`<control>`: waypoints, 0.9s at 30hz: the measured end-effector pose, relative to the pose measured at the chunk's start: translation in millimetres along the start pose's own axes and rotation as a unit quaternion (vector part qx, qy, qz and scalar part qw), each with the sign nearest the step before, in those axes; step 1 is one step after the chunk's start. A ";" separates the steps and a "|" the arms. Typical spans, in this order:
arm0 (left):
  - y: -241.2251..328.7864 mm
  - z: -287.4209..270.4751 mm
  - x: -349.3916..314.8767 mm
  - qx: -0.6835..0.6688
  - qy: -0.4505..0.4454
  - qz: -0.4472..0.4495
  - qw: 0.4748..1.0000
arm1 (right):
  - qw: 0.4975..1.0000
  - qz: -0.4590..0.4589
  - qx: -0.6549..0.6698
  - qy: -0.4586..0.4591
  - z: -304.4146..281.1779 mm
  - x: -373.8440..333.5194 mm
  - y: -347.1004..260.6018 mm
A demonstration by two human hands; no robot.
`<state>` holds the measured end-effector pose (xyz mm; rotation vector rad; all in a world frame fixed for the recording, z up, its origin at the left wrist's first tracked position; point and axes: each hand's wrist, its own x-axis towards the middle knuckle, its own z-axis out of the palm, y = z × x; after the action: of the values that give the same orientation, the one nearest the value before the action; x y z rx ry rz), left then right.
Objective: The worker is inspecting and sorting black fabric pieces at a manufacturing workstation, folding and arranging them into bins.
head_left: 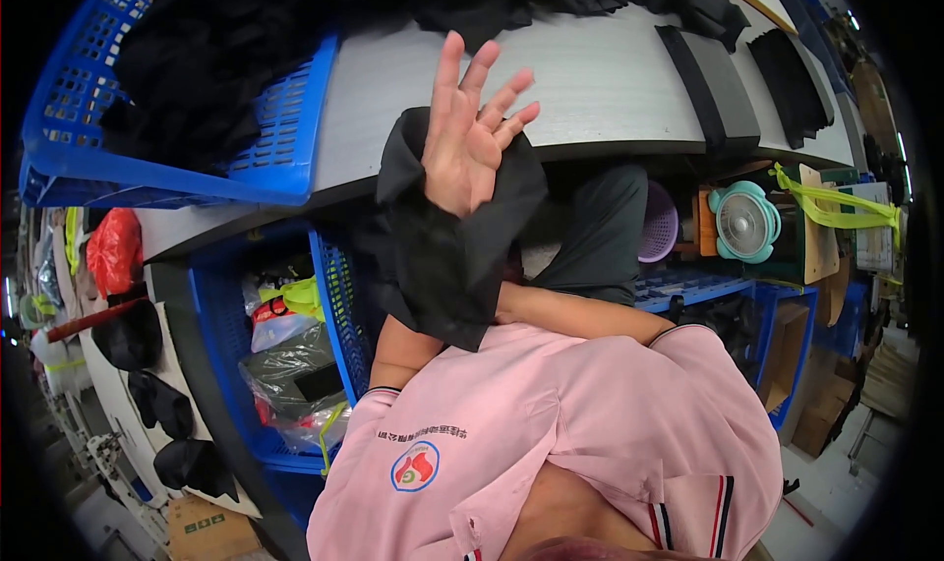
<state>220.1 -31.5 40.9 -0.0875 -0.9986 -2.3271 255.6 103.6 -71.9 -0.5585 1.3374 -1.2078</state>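
Observation:
My left hand [464,153] is raised over the near edge of the grey table, palm toward me, fingers stretched and spread, holding nothing. A black cloth tube [447,266] surrounds my left wrist and forearm, its wide upper rim flaring around the palm. My right forearm [590,310] crosses in from the right and ends at the lower part of this cloth. The cloth hides my right hand, so its fingers and any grip do not show.
Black fabric heaps in a blue plastic crate [182,189] and along the table's [590,79] far side. Stacked black pieces [713,89] lie at its right. Below stand another blue crate [339,315] with bagged items, a purple basket [659,224] and a small turquoise fan [745,222].

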 end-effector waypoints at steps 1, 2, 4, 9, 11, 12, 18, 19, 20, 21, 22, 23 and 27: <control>-3.8 -10.8 -1.2 -0.023 0.039 -0.014 0.999 | 0.996 0.065 0.055 -0.021 5.5 -1.8 -0.9; -8.5 -24.3 -2.7 -0.046 0.078 -0.027 0.996 | 0.996 0.016 -0.089 0.023 -8.1 0.4 -1.4; -14.8 -66.2 -8.0 -0.076 0.177 -0.039 0.980 | 0.937 -0.119 -0.294 0.143 -56.9 6.1 8.7; -28.8 -90.3 -13.1 -0.148 0.252 -0.100 0.951 | 0.819 -0.351 -0.316 0.325 -73.4 -26.1 -80.5; -39.5 -83.7 -17.8 -0.152 0.245 -0.119 0.950 | 0.776 -0.400 -0.374 0.313 -65.3 -19.0 -93.8; -51.7 -77.7 -17.8 -0.145 0.219 -0.140 0.955 | 0.724 -0.445 -0.431 0.305 -63.8 -13.0 -96.5; -70.3 -69.1 -48.2 0.116 0.031 -0.132 0.984 | 0.793 -0.440 -0.371 0.200 -71.9 -7.6 -101.3; -65.4 -62.3 -55.8 0.181 0.006 -0.126 0.975 | 0.868 -0.369 -0.294 0.158 -80.0 -14.5 -102.0; -60.8 -56.1 -62.9 0.244 -0.019 -0.120 0.962 | 0.944 -0.299 -0.052 0.126 -92.6 -20.4 -99.7; -56.5 -49.9 -68.6 0.305 -0.043 -0.111 0.945 | 0.951 -0.216 0.138 0.172 -97.3 -38.8 -113.6; -53.6 -45.5 -72.4 0.365 -0.067 -0.101 0.923 | 0.954 -0.210 0.182 0.111 -137.0 -39.5 -92.8; -54.2 -43.9 -72.5 0.422 -0.093 -0.092 0.897 | 0.946 -0.187 0.212 0.159 -133.7 -41.1 -83.9; -59.1 -52.8 -65.3 0.162 0.020 -0.217 0.963 | 0.951 -0.112 0.230 0.173 -127.1 -61.6 -60.0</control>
<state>250.0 -2.9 -53.1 0.3385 -1.4833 -2.4917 130.4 176.9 -21.9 -0.1673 1.2362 -1.8050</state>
